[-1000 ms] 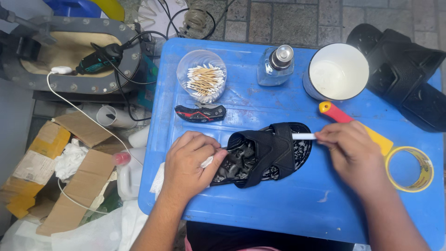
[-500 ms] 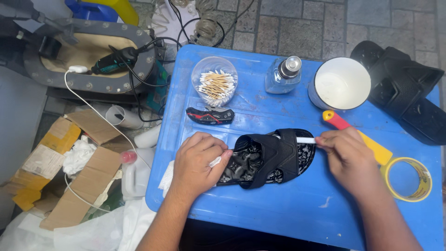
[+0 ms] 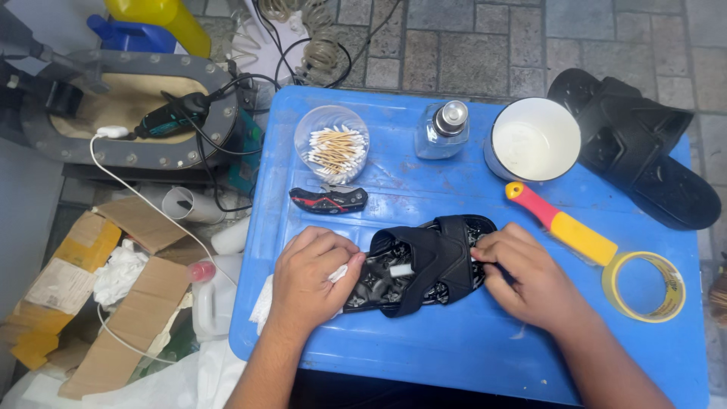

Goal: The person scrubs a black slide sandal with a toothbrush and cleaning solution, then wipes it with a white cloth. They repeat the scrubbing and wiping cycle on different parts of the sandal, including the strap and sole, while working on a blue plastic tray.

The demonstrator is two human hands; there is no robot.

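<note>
Sandal [image 3: 424, 265], black with broad rubbery straps, lay crosswise near the front edge of the blue plastic table [image 3: 454, 356], with bare tabletop before and behind it. The left hand [image 3: 310, 276] pressed its heel end, fingers curled around a white cloth [image 3: 337, 273]. The right hand [image 3: 530, 284] gripped the toe end, fingers closed beside a white stick [image 3: 400, 269] under the strap. A folding knife [image 3: 328, 200] lay just behind.
</note>
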